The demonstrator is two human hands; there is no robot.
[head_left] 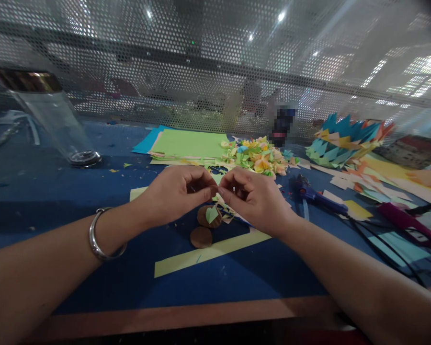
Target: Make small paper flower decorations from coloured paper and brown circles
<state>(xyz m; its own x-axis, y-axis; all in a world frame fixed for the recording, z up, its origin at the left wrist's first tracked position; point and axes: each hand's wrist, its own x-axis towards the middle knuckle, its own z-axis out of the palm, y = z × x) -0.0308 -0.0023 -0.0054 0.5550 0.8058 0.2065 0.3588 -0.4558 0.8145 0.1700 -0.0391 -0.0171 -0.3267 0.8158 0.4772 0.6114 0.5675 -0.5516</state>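
My left hand (181, 194) and my right hand (260, 199) meet fingertip to fingertip above the table. Thumb and forefinger are pinched on each side; whatever small thing sits between them is too hidden to make out. Just below lie two round brown discs (201, 237), partly overlapping in view, and a small pale green folded paper piece (211, 214) rests on the farther one. A long pale yellow paper strip (208, 256) stretches across the blue table in front of them. Paper scraps (227, 219) lie partly hidden behind my right hand.
Behind my hands are stacked green paper sheets (190, 143) and a heap of small folded paper pieces (260, 158). A glass bottle (57, 120) stands left. Rightward lie a blue glue gun (321, 199), a magenta tool (409, 223), cables and a zigzag paper ring (345, 141). A perforated panel (187, 81) backs the table.
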